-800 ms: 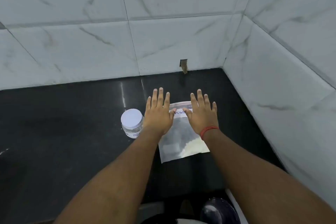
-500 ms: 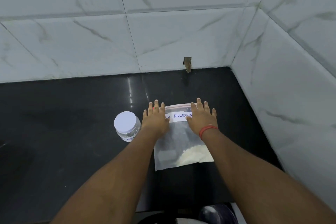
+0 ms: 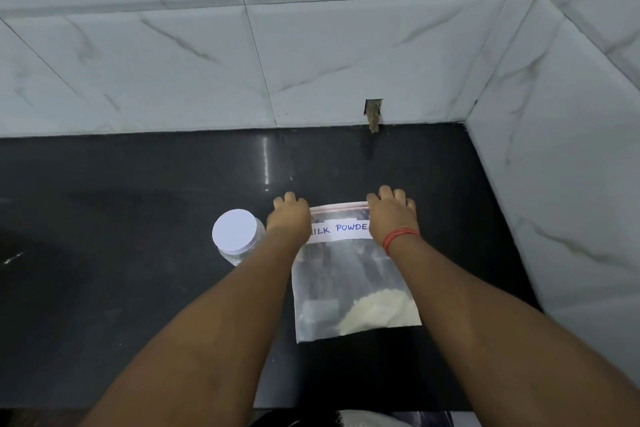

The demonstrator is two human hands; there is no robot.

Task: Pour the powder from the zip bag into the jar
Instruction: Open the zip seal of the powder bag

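A clear zip bag [image 3: 349, 274] lies flat on the black counter [image 3: 121, 288], with a white label reading "MILK POWDER" and a red zip strip at its far edge. Pale powder [image 3: 377, 312] is heaped in its near right corner. My left hand [image 3: 289, 218] curls over the bag's far left corner and my right hand [image 3: 393, 215], with a red thread at the wrist, curls over the far right corner. Both grip the zip edge. A small clear jar [image 3: 237, 236] with a white lid on stands just left of my left hand.
White marble-look tiled walls [image 3: 311, 45] close the counter at the back and on the right [image 3: 571, 184]. A small hole with debris [image 3: 373, 113] sits in the back wall above the counter. The counter's near edge runs just below the bag.
Both hands went from lying flat with fingers spread on the bag to curling their fingers around its far zip edge. The view has tilted down a little.
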